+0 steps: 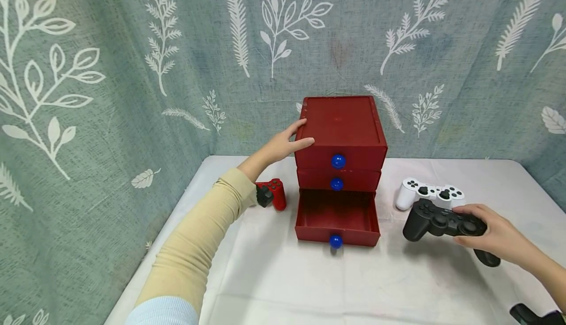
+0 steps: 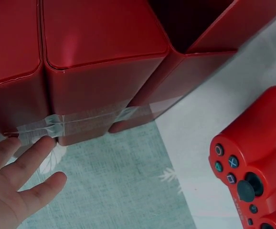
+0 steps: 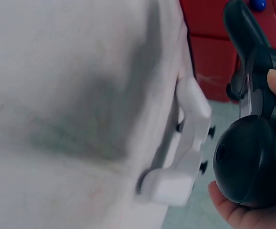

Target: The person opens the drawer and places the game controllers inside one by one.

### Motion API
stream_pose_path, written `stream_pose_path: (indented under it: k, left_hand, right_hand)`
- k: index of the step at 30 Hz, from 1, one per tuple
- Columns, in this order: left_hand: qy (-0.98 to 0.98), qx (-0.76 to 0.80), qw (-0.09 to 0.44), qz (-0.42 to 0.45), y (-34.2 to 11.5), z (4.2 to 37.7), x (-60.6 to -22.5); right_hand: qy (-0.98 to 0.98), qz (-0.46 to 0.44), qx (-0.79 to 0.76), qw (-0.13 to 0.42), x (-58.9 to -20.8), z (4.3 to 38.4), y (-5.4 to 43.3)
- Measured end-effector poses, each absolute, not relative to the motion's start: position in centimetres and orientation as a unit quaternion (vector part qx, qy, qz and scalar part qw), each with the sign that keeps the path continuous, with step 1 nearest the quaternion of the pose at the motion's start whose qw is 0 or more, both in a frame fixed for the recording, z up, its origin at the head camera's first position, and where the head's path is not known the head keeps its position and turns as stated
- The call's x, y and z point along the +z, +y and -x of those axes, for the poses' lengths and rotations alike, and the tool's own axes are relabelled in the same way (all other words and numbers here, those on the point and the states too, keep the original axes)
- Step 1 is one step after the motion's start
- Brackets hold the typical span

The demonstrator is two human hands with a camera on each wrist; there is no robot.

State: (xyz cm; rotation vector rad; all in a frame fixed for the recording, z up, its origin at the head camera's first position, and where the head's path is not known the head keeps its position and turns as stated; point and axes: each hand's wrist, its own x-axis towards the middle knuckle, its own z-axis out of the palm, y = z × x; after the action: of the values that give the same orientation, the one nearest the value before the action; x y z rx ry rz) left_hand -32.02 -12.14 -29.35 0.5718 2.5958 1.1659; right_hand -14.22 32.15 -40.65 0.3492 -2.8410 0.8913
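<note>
A dark red drawer cabinet (image 1: 345, 121) stands mid-table, its bottom drawer (image 1: 358, 236) pulled out with a bare inside. The two drawers above it are closed; each drawer has a round blue knob. My left hand (image 1: 283, 144) is at the cabinet's upper left edge, thumb over the top and fingers extended along the side; the left wrist view shows the extended fingers (image 2: 30, 162) by the taped side. To the right of the cabinet, my right hand (image 1: 501, 234) grips a black game controller (image 1: 443, 221) above the table, thumb and fingers around its one side.
Behind the black one, a white game controller (image 1: 409, 195) lies on the white-covered table (image 1: 274, 276). A red game controller (image 1: 277, 195) is left of the cabinet, partly hidden by my left wrist. A green leaf-patterned curtain (image 1: 199, 60) hangs behind and at left.
</note>
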Motion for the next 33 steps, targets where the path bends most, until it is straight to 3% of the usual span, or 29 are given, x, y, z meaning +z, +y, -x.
stream_pose_path:
  k: [24,33]
  left_hand:
    - [0.884,0.407,0.126,-0.192,-12.1,31.9,-29.5]
    - [0.886,0.402,0.119,-0.196,-12.1,32.0,-29.5]
  right_hand:
    - [-0.928,-0.135,0.346,-0.02,-37.5,16.2,26.4]
    - [-0.919,-0.176,0.352,-0.006,-36.9,17.0,24.1]
